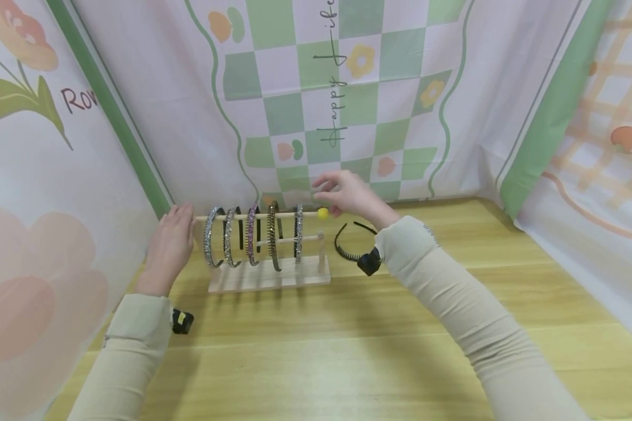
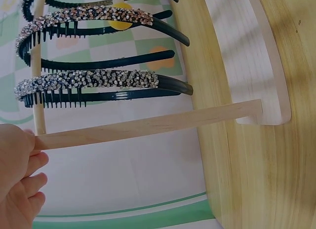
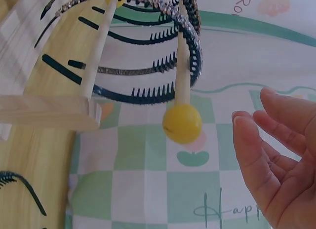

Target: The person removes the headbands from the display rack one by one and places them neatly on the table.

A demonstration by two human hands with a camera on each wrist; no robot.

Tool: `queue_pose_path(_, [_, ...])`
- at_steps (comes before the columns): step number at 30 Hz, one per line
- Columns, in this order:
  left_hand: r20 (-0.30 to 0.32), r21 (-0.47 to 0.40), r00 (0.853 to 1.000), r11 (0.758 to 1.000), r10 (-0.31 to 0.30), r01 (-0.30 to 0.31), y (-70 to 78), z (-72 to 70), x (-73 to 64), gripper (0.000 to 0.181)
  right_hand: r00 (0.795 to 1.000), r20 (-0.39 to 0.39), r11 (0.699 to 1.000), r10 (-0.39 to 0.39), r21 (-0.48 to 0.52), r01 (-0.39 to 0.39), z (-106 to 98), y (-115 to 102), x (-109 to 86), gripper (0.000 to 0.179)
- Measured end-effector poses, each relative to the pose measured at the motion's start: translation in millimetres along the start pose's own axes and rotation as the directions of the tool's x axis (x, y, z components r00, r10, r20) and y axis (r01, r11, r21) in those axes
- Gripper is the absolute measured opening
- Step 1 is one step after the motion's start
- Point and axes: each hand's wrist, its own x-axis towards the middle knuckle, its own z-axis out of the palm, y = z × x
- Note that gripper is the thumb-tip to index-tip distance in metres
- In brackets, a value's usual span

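Note:
Five headbands with sparkly or dark bands, such as a pink one (image 1: 251, 235) and a silver one (image 2: 89, 79), hang along the top rod of a wooden headband stand (image 1: 268, 282). With bent fingers, my left hand (image 1: 171, 242) holds the stand at the top of its left post (image 2: 148, 128); part of that grip is hidden. By the rod's right end, capped with a yellow ball (image 3: 182, 123), is my right hand (image 1: 347, 194). Its fingers are loosely bent, with nothing between them, and apart from the ball in the right wrist view.
A black toothed headband (image 1: 343, 248) lies on the wooden table (image 1: 316, 356), right of the stand and partly behind my right wrist. Below the top rod runs a lower rod (image 1: 308, 238). Printed curtains (image 1: 353, 99) hang close behind and along both sides.

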Motion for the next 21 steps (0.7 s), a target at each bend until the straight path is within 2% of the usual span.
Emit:
queue_pose_path(8, [-0.043,-0.003,0.999,1.000,0.027,-0.028,-0.1,0.7,-0.1,0.039,0.999,0.030,1.000,-0.013,-0.010,0.013,12.9,0.4,2.7,0.037])
queue_pose_path(14, [-0.035,-0.008,0.999,1.000,0.023,-0.024,-0.6,0.6,0.0,0.041,0.999,0.045,1.000,-0.028,-0.009,0.029,22.8,0.9,4.8,0.041])
queue_pose_path(21, [-0.033,-0.006,0.999,1.000,0.024,-0.025,-1.5,1.0,0.6,0.041,0.998,0.060,1.000,-0.009,-0.013,0.010,35.0,-0.2,4.2,0.048])
